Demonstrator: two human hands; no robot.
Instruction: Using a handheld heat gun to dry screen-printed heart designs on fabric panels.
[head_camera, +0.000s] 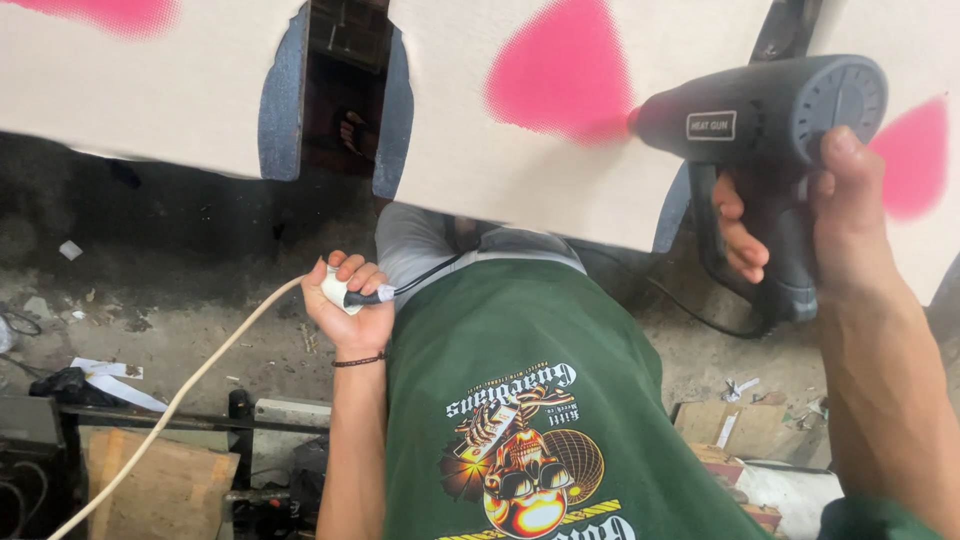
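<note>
Pale boards (560, 190) front heat gun (770, 120); debris-strewn floor (170, 320).

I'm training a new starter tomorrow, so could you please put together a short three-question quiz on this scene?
1. True or false: the right hand grips a dark grey heat gun by its handle.
2. What does the left hand hold? A) a paintbrush B) a white socket on a cream cable, with a black plug in it C) a hammer
3. Fill in: the heat gun's nozzle points at a ____ patch on the pale board.

Key: 1 true; 2 B; 3 pink.
</note>
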